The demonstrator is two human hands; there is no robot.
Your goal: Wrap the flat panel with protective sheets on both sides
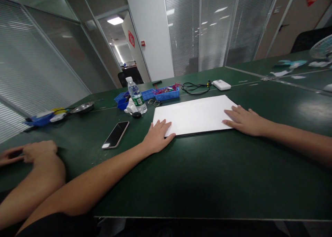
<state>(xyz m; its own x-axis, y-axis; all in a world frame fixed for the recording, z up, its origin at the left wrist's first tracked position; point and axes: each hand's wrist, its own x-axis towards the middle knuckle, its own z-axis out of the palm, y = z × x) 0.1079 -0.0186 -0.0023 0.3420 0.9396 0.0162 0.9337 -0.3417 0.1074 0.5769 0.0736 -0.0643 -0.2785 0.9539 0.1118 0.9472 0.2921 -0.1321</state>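
A white rectangular sheet or board with a dark edge beneath it lies flat on the green table. My left hand rests palm down on its near left corner, fingers stretched out over the white surface and thumb along the near edge. At the right end, my right hand lies with its fingertips on the white surface and its fingers spread. Neither hand grips anything. Whether the white piece is paper on a dark board or one solid board, I cannot tell.
Left of the sheet lies a smartphone. Behind stand a water bottle, a blue tray of wires, glasses, a black cable and a white box. Another person's hands rest at far left.
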